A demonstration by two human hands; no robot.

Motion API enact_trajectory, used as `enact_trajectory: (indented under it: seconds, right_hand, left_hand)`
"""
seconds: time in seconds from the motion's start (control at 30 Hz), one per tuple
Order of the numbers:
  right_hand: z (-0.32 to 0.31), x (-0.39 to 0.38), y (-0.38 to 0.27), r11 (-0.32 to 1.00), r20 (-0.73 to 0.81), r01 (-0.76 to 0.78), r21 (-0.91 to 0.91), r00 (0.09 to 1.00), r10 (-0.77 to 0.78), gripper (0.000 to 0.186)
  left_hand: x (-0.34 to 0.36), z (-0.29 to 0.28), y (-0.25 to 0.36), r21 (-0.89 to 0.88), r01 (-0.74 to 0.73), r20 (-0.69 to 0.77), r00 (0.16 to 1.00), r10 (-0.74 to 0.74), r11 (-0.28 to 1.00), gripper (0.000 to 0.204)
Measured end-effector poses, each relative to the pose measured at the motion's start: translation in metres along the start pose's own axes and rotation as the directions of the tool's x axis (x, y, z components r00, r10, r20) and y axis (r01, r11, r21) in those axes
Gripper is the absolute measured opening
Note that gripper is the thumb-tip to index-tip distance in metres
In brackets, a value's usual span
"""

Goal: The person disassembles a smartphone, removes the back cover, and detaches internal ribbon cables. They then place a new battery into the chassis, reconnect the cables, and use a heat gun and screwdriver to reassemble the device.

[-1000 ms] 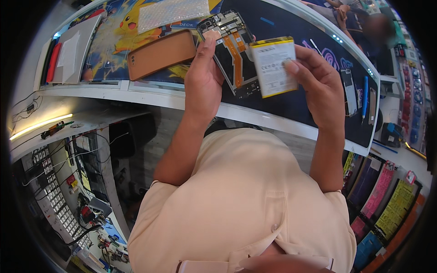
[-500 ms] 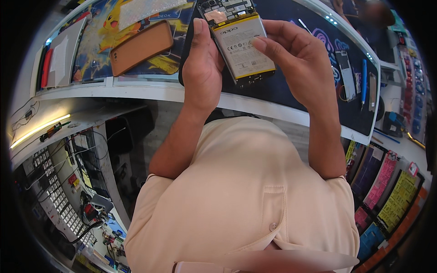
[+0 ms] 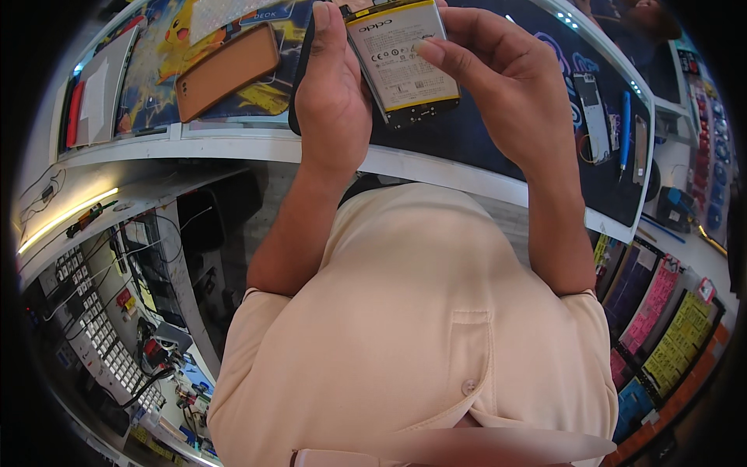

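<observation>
One bare left hand (image 3: 334, 105) is cradling an opened black phone body (image 3: 420, 117) by the white-rimmed tabletop (image 3: 498, 187)'s near edge, seemingly for steadiness; the right hand (image 3: 510, 97) is pinching a yellow-banded silver battery (image 3: 405, 66) atop it.

The wearer's hands (image 3: 334, 109) (image 3: 513, 101) number two; they hold one battery (image 3: 401, 66) and one opened phone body (image 3: 420, 116). The desk (image 3: 241, 145) carries one brown phone case (image 3: 227, 72) and one blue pen-shaped tool (image 3: 625, 128).
</observation>
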State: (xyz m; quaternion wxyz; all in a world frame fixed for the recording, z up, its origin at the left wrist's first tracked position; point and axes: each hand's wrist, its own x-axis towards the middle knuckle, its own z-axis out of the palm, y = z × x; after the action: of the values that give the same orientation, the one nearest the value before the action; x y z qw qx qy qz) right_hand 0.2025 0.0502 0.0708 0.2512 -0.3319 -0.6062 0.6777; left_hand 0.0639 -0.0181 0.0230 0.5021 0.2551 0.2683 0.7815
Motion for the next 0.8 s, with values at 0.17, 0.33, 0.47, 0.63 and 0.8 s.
enact_trajectory:
  seconds: [0.17, 0.33, 0.47, 0.63, 0.8]
  right_hand:
    - [0.001, 0.004, 0.007, 0.996, 0.019, 0.077, 0.044, 0.997, -0.078, 0.029]
    - [-0.004, -0.002, 0.013, 0.946, -0.069, 0.127, -0.299, 0.986, -0.154, 0.033]
    - [0.000, -0.007, 0.008, 0.980, -0.101, 0.099, -0.175, 0.988, -0.118, 0.028]
    - [0.011, -0.010, 0.008, 0.972, -0.243, 0.227, -0.066, 0.941, -0.236, 0.015]
    - [0.006, -0.007, 0.012, 0.857, -0.225, 0.372, -0.356, 0.856, -0.465, 0.017]
  left_hand:
    - [0.000, -0.006, -0.008, -0.001, -0.010, -0.004, 1.000, 0.010, 1.000, 0.061]
    - [-0.001, -0.006, -0.003, 0.081, 0.028, 0.014, 0.999, -0.029, 0.996, 0.050]
    - [0.000, 0.000, 0.002, 0.197, -0.045, 0.073, 0.997, 0.031, 0.979, 0.043]
    - [-0.001, 0.003, 0.004, 0.185, -0.084, 0.089, 0.994, 0.069, 0.979, 0.045]
    - [0.000, 0.003, 0.005, 0.186, -0.135, 0.116, 0.987, 0.114, 0.973, 0.047]
